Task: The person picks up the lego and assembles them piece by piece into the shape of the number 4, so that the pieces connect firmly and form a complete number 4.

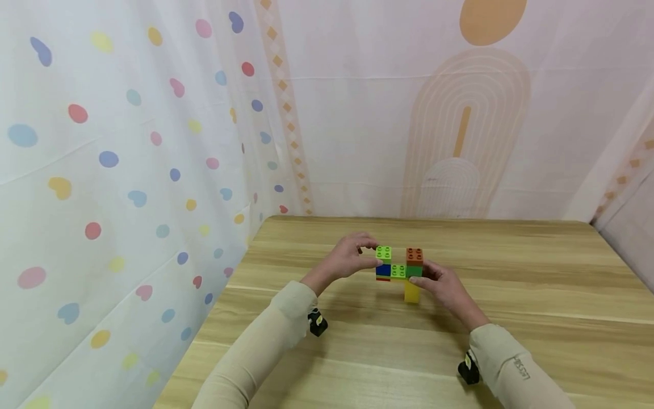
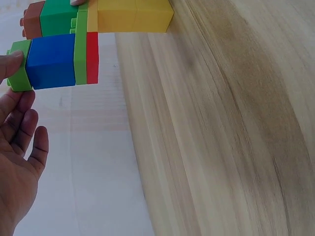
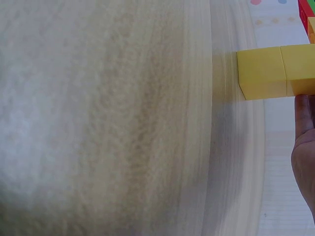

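A structure of toy building blocks stands on the table, joined across by a light green plate (image 1: 398,271). Its left column has a light green block (image 1: 383,251) over a blue block (image 2: 51,61), with a thin red piece (image 2: 92,58) beneath the plate. On the right, a brown block (image 1: 414,255) tops a green block (image 1: 415,272), above an orange piece (image 2: 92,14) and two yellow blocks (image 3: 263,73). My left hand (image 1: 349,258) pinches the light green block between thumb and fingers. Gripping the right column near the green block is my right hand (image 1: 444,287).
The wooden table (image 1: 368,352) reaches back to a hanging curtain (image 1: 347,142) with printed shapes. Another curtain (image 1: 122,199), dotted with colours, hangs along the left edge. Black wrist cameras (image 1: 317,322) sit below both cuffs.
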A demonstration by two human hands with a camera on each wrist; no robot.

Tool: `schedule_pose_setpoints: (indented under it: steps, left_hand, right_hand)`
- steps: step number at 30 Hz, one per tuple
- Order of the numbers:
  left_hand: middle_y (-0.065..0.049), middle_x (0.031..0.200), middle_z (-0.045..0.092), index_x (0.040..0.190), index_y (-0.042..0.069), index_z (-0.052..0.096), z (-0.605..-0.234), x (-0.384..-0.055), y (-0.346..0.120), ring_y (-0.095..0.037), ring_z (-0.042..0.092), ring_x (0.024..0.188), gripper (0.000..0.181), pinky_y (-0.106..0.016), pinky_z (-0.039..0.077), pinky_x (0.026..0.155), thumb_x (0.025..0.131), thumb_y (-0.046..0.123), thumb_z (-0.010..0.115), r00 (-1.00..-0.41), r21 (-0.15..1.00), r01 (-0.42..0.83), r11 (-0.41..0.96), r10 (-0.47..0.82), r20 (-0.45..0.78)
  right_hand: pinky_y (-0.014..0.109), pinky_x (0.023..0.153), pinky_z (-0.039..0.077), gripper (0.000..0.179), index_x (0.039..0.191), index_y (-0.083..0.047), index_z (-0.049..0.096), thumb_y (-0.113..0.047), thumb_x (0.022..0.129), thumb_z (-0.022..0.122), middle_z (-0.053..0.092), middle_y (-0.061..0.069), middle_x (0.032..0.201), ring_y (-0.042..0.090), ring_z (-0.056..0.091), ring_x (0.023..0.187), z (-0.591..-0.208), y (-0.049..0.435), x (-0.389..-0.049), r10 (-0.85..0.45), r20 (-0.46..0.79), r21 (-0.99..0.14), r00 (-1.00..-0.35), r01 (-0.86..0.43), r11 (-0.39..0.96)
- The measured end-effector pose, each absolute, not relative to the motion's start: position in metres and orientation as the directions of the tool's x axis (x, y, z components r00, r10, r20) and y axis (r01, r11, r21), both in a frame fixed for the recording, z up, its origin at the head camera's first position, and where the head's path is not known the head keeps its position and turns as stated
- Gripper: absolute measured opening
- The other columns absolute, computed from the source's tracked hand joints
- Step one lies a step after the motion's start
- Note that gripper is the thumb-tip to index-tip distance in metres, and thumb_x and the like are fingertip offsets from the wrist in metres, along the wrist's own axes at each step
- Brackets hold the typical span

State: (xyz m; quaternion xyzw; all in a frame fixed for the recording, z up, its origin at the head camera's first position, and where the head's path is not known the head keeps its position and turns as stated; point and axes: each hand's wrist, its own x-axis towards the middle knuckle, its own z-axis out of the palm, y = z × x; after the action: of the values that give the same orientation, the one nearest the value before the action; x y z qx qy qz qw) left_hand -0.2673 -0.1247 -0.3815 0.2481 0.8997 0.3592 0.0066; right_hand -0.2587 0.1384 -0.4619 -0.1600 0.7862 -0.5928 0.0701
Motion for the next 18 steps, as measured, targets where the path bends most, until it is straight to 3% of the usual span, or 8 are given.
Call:
schedule_pose_setpoints:
  steps: [6,12,18]
  left_hand:
    - [0.001,0.113,0.064,0.121,0.010,0.069,-0.3800,-0.2671,-0.1231,-0.024,0.055,0.107,0.035,-0.033,0.047,0.086,0.089,0.023,0.076,-0.882,0.663,0.425,0.617,0.447,0.150]
    - [0.002,0.111,0.063,0.118,0.010,0.069,-0.3795,-0.2686,-0.1221,-0.017,0.055,0.103,0.033,-0.032,0.047,0.086,0.088,0.023,0.077,-0.882,0.636,0.429,0.641,0.448,0.144]
    - [0.002,0.106,0.062,0.115,0.009,0.070,-0.3821,-0.2699,-0.1216,-0.026,0.056,0.106,0.028,-0.031,0.047,0.083,0.090,0.020,0.075,-0.871,0.649,0.442,0.620,0.470,0.144]
  right_hand:
    - [0.026,0.083,0.049,0.053,0.140,-0.004,0.056,-0.024,0.093,0.072,0.064,0.017,0.124,0.024,0.059,0.107,-0.4636,0.1392,-0.2589,-0.335,0.074,-0.955,-0.939,-0.164,0.247]
    - [0.027,0.083,0.050,0.053,0.140,-0.004,0.056,-0.025,0.093,0.072,0.064,0.017,0.124,0.024,0.059,0.107,-0.4643,0.1392,-0.2593,-0.340,0.078,-0.955,-0.937,-0.168,0.244]
    - [0.027,0.082,0.050,0.053,0.139,-0.004,0.057,-0.025,0.093,0.072,0.065,0.016,0.122,0.023,0.059,0.105,-0.4643,0.1385,-0.2589,-0.338,0.075,-0.958,-0.938,-0.162,0.235]
